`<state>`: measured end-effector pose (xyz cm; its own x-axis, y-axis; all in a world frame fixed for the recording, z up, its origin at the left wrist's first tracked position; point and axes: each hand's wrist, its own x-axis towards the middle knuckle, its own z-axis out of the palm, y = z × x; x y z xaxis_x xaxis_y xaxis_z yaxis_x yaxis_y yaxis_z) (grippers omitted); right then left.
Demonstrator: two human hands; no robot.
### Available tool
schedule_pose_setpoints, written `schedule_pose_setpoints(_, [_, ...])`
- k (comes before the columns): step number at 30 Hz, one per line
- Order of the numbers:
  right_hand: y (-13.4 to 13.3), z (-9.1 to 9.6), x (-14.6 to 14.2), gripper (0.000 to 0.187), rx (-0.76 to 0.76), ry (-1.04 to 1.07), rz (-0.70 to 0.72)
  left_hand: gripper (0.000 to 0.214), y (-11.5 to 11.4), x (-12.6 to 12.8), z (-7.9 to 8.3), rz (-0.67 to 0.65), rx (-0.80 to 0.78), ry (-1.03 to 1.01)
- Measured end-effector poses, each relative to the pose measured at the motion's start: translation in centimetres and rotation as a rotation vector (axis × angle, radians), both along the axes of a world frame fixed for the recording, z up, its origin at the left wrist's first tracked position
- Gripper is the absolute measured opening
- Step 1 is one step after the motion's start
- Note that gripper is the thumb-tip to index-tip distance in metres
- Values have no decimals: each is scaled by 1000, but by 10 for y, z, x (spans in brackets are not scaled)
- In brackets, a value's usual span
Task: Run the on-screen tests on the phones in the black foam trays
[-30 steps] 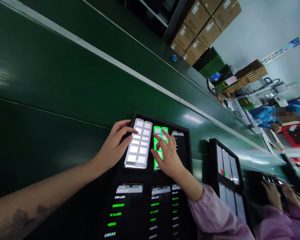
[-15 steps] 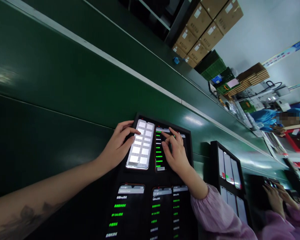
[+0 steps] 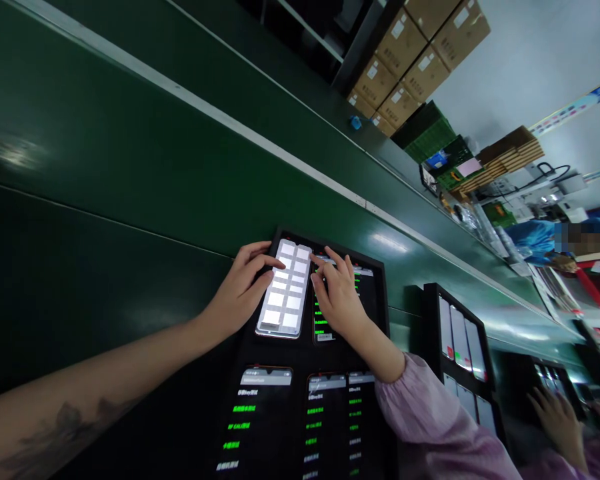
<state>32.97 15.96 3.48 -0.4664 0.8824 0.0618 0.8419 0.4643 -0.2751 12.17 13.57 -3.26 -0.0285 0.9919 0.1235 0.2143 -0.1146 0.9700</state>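
Observation:
A smartphone with a bright screen of white blocks (image 3: 289, 293) lies in the upper left slot of a black tray (image 3: 380, 267). My left hand (image 3: 247, 287) reaches over its left edge, index fingertip at the screen and the other fingers by the tray rim. My right hand (image 3: 337, 290) hovers over the neighbouring dark-screened phone (image 3: 325, 328), which shows green text. Its index fingertip is at the right edge of the bright screen; whether it touches cannot be told. Neither hand grips anything. Several more phones with lists, including one at lower left (image 3: 260, 413), lie in the lower row.
The tray lies on a green bench (image 3: 130, 167) crossed by a pale strip. Further right stands another black tray (image 3: 433, 313) of phones with light screens. A co-worker's hand (image 3: 557, 420) is beyond it. Cardboard boxes (image 3: 400, 73) and green crates (image 3: 423, 133) stand at the back.
My right hand has moved left from the dark-screened phone toward the bright one. My left hand stays at the bright phone. The co-worker's hand has lifted away from their phones.

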Motion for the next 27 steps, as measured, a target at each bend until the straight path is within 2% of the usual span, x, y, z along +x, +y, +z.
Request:
schedule_pose_setpoints(6, [16, 0, -7, 31, 6, -26, 4, 33, 0, 0, 0, 7, 1, -19])
schedule_pose_setpoints(12, [16, 1, -23, 34, -2, -36, 64, 32, -1, 2, 0, 33, 2, -90])
schedule_pose_setpoints(20, [25, -5, -48, 30, -3, -38, 132, 24, 4, 3, 4, 199, -50, -469])
schedule_pose_setpoints(24, [26, -4, -53, 30, -4, -43, 158, 23, 8, 4, 5, 281, -47, -571])
schedule_pose_setpoints(27, [21, -1, -52, 30, -10, -44, 187, 19, 9, 4, 9, 290, -87, -628])
